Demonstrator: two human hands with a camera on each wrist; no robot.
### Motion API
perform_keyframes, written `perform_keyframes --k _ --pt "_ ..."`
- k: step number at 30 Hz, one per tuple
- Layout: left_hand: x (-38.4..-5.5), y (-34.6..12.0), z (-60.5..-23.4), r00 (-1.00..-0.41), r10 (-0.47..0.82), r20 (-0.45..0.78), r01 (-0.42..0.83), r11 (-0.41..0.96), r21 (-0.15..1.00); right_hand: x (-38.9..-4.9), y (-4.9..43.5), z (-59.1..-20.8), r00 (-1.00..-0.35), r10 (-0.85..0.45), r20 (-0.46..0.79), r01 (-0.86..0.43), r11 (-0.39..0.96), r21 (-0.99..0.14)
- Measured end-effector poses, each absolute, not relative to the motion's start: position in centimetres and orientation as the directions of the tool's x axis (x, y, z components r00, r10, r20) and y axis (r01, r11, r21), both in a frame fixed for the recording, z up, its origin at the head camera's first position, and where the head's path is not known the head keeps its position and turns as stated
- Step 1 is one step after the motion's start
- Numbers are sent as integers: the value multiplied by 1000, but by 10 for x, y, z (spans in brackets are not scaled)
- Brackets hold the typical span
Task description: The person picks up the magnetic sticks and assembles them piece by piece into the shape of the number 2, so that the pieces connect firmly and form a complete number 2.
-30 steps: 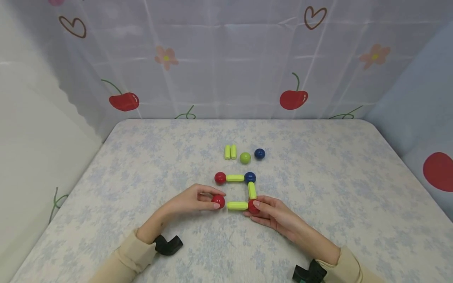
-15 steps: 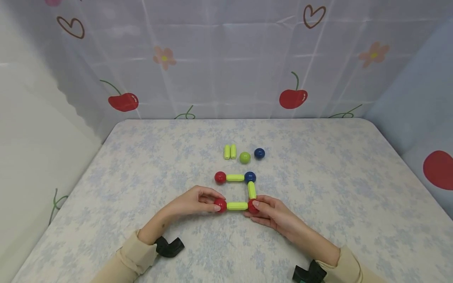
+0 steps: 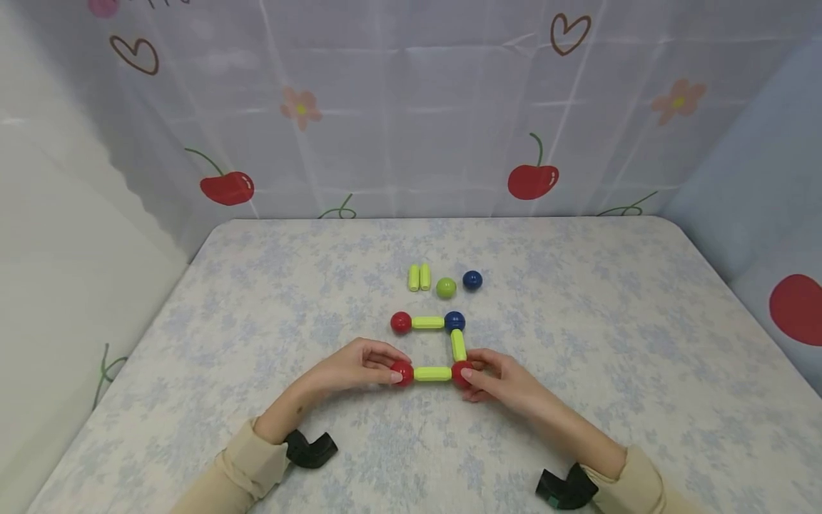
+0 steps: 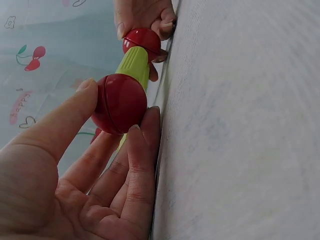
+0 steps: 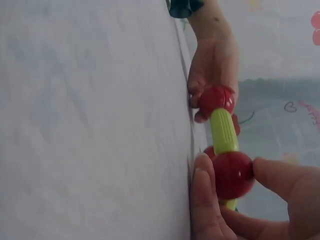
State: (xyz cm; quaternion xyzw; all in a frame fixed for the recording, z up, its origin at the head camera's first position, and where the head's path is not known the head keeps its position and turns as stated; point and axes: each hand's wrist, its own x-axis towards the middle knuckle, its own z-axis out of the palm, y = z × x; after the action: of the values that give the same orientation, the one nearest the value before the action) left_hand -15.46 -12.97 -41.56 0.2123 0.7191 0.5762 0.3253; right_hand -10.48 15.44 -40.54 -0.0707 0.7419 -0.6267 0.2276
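Note:
With thumb and fingers, my left hand (image 3: 352,368) pinches a red ball (image 4: 121,103) at the near left. That ball touches one end of a yellow-green rod (image 3: 432,374). At the rod's other end is a second red ball (image 5: 234,175), which my right hand (image 3: 507,382) holds between thumb and fingers. From there another yellow-green rod (image 3: 458,345) runs back to a blue ball (image 3: 454,322). A third rod (image 3: 427,323) joins the blue ball to a red ball (image 3: 401,323) at the far left, leaving the left side of the shape open.
Behind the shape lie two loose yellow-green rods (image 3: 419,277) side by side, a green ball (image 3: 446,288) and a dark blue ball (image 3: 472,280). A flowered cloth covers the table (image 3: 257,285). A printed curtain (image 3: 398,107) hangs behind it.
My left hand has brought its red ball right and slightly nearer, closing the gap to the near rod. My right hand keeps hold of its ball, its fingers slightly shifted.

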Motion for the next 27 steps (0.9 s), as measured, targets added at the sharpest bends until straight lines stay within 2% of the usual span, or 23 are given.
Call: perform_keyframes --k 4,8,11,15,21,27 --pt "-155 -130 -416 -707 671 -226 -57 265 963 -116 166 -400 -898 -410 -160 -13 388 -921" --pt "-155 -130 -416 -718 656 -230 -48 282 958 -128 172 -393 -935 -353 -34 -166 521 -837" --pt "-155 -130 -415 -720 656 -227 -39 288 957 -141 170 -391 -944 -322 65 -241 545 -803" --pt "-156 -132 -415 -714 666 -215 -30 278 960 -168 160 -386 -936 -309 168 -313 513 -800" --pt "-158 -133 -419 -704 681 -203 -23 264 964 -224 141 -384 -930 -296 219 -349 523 -777" --pt "-159 -134 -420 -683 703 -198 -21 252 968 -259 123 -392 -913 -392 113 -354 626 -695"
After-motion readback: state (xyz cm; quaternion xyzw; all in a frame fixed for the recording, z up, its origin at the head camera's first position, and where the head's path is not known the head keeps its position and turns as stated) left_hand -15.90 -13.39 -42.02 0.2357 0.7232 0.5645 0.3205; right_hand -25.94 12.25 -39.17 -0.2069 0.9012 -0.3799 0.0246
